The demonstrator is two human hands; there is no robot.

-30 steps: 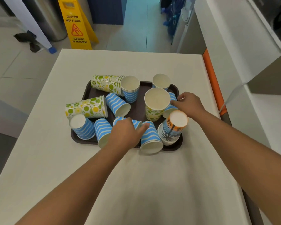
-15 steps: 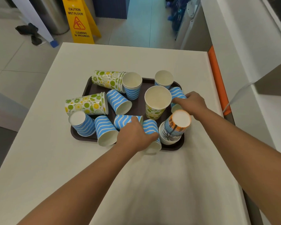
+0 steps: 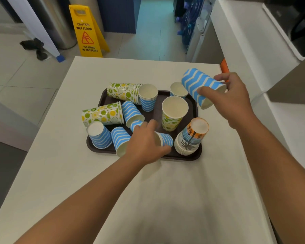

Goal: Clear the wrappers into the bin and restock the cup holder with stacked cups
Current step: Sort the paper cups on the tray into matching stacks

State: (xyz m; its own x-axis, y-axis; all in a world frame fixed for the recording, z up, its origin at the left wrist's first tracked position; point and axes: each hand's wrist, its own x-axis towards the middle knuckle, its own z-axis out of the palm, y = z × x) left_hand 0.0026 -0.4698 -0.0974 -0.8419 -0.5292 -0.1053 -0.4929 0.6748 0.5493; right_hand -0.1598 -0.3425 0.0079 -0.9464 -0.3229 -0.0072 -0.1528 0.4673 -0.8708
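A dark brown tray (image 3: 195,110) on the white table (image 3: 165,199) holds several paper cups, some upright, some on their sides. My right hand (image 3: 231,101) grips a blue wave-striped cup (image 3: 199,83) lifted above the tray's right edge, tilted with its mouth toward me. My left hand (image 3: 146,143) grips another blue striped cup (image 3: 165,139) lying on its side at the tray's front. An upside-down orange palm-print cup stack (image 3: 192,136) stands at the front right. A tall lime-print cup (image 3: 173,113) stands upright in the middle.
Lime-print cups (image 3: 102,115) lie on their sides at the tray's left and back. A yellow wet-floor sign (image 3: 87,32) stands on the floor beyond the table. A white counter (image 3: 253,50) runs along the right, with an orange strip (image 3: 224,65) at the table's corner.
My right hand has lifted a blue striped cup off the tray's right side and raised it. My left hand closed round the blue cup at the tray's front and turned it sideways.
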